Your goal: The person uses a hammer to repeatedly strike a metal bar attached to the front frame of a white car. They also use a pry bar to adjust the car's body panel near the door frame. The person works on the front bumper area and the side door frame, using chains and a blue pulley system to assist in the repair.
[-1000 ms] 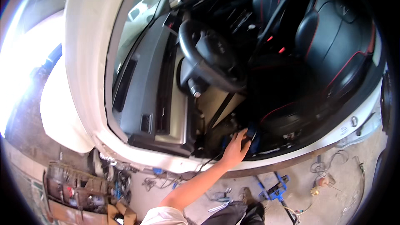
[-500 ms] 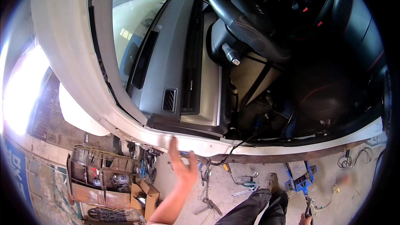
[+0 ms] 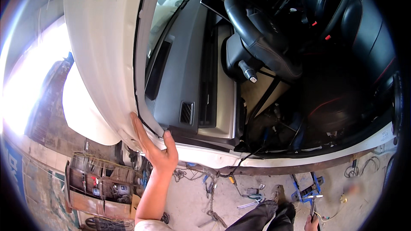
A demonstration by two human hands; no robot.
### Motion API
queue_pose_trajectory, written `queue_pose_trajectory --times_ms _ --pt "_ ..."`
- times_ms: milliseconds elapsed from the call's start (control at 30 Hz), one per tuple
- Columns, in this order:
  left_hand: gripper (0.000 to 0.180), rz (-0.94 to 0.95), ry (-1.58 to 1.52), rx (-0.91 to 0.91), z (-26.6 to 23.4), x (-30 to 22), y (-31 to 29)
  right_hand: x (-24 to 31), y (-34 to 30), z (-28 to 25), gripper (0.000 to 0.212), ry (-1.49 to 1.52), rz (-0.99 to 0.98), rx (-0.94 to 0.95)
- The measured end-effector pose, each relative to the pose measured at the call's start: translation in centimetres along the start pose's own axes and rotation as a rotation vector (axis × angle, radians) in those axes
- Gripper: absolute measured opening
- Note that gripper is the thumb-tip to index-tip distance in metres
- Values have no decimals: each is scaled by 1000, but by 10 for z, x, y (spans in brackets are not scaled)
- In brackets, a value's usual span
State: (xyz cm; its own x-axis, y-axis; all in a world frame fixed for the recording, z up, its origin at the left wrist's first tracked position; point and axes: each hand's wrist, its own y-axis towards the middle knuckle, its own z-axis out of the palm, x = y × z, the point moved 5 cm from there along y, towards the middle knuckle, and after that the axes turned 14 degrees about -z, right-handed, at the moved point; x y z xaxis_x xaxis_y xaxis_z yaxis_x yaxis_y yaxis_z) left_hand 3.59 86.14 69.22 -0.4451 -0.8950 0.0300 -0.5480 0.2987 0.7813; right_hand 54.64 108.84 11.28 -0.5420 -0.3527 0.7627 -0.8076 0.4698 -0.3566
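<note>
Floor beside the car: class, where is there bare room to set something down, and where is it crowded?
Bare floor shows between the left forearm and the chain; another patch lies between the blue stand and the coiled cable. Tools crowd the space between chain and shoe.

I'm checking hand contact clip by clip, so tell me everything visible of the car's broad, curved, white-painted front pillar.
The broad, curved, white-painted front pillar looks like smooth metal with a soft sheen. It sweeps down from the picture's top edge, left of the grey moulded dashboard, narrowing toward its lower end. A thin black strip, possibly rubber, follows its inner side. Near the bottom, the person's bare left hand, thumb spread, appears to rest against it.
</note>
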Motion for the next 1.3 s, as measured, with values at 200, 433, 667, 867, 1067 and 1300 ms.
queue_pose_trajectory --times_ms 200,433,667,867,1067,1300 --pt "51 58 14 -51 -57 32 3 187 52 -29 12 650 78 57" --pt "54 54 -157 -213 -64 35 116 444 103 -73 27 383 -855 176" --pt "48 -196 -346 -104 -60 126 112 625 131 -103 22 209 -1647 -66" --pt "46 17 22 -145 -72 144 100 675 156 -110 26 124 -1801 -219" --pt "48 278 152 -91 -74 132 100 692 157 -117 34 174 -1906 -404" --pt "50 172 -28 -117 -64 132 100 691 145 -117 35 221 -1927 -402"
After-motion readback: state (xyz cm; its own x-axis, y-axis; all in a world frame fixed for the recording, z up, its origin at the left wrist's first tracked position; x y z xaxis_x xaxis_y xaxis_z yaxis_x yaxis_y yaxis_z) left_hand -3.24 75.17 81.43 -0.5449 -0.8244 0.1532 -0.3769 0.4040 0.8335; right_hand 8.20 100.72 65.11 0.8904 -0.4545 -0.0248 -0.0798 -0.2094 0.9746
